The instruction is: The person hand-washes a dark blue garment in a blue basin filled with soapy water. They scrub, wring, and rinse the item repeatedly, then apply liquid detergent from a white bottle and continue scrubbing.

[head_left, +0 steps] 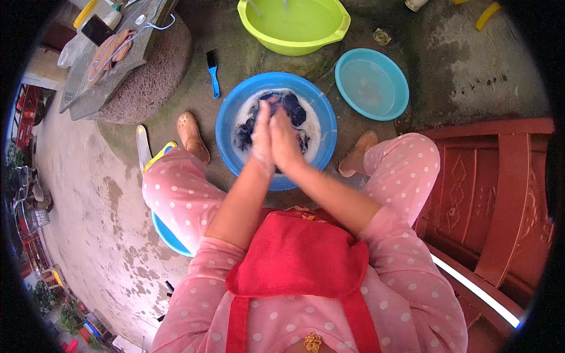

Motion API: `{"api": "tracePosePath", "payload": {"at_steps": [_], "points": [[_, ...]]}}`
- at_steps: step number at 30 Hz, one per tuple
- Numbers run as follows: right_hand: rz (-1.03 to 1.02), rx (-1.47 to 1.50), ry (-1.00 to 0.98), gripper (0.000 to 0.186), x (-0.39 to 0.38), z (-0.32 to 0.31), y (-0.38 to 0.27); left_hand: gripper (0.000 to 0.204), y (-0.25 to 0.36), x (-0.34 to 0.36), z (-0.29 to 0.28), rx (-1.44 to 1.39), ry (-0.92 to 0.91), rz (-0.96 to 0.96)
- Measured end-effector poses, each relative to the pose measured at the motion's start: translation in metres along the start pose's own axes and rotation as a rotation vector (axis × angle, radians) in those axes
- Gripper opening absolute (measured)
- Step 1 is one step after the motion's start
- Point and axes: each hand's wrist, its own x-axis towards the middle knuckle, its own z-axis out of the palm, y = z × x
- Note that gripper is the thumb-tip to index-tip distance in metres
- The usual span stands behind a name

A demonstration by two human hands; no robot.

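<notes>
Over a round blue basin point(225, 144), my left hand point(262, 136) and my right hand point(283, 141) are pressed palm to palm, fingers stretched out and pointing away from me. They are slightly blurred, and nothing shows between the palms. Below them, dark navy cloth point(293, 109) lies bunched in white soapy foam point(313, 132). Parts of the cloth and foam are hidden behind my hands and forearms. Beyond the basin's upper left rim, a blue-handled brush point(213, 75) with dark bristles lies on the ground.
A lime-green basin of water point(294, 47) stands at the far side, and a turquoise basin of cloudy water point(341, 76) at the right. A stone slab point(132, 62) at far left bears a phone point(97, 29) and hangers. A red-brown wooden panel point(471, 194) stands at my right.
</notes>
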Motion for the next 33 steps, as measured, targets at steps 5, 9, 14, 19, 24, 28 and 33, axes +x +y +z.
{"api": "tracePosePath", "payload": {"at_steps": [5,9,14,19,24,28,33], "points": [[-0.138,-0.474,0.218,0.062,0.03,-0.021,0.003,0.049,-0.017,0.008,-0.003,-0.12,-0.185,0.108],[0.264,0.39,0.103,0.06,0.037,-0.04,-0.014,0.022,0.005,0.013,-0.001,-0.167,-0.057,0.048],[0.418,0.611,-0.052,0.05,0.029,-0.079,-0.02,0.009,0.007,0.001,0.013,-0.156,0.046,0.018],[0.371,0.614,-0.068,0.036,0.026,-0.089,-0.028,0.013,-0.002,0.011,-0.006,-0.041,-0.059,0.014],[0.276,0.411,-0.136,0.032,0.015,-0.089,-0.032,0.045,-0.006,0.011,0.002,-0.205,-0.131,0.083],[0.476,0.353,-0.276,0.044,0.004,-0.092,-0.02,0.057,0.003,0.005,-0.007,-0.187,-0.27,-0.032],[0.394,0.701,-0.08,0.044,0.018,-0.117,-0.005,0.035,0.023,0.025,-0.035,-0.047,-0.108,0.204]]}}
